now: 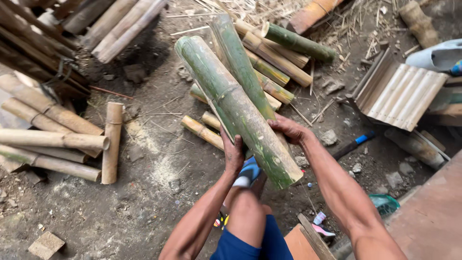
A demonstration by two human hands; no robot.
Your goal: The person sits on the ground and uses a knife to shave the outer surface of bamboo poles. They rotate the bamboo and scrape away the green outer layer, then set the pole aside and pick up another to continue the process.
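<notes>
My left hand (234, 153) and right hand (290, 129) both grip the green bamboo section (236, 108) near its lower end — stiff, probably heavy, smooth skin; I judge the node ring gives better hold.

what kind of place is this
Likely an outdoor bamboo-working yard: a dirt floor, stacks of dry cut bamboo poles, and a green bamboo section held in both hands.
</notes>
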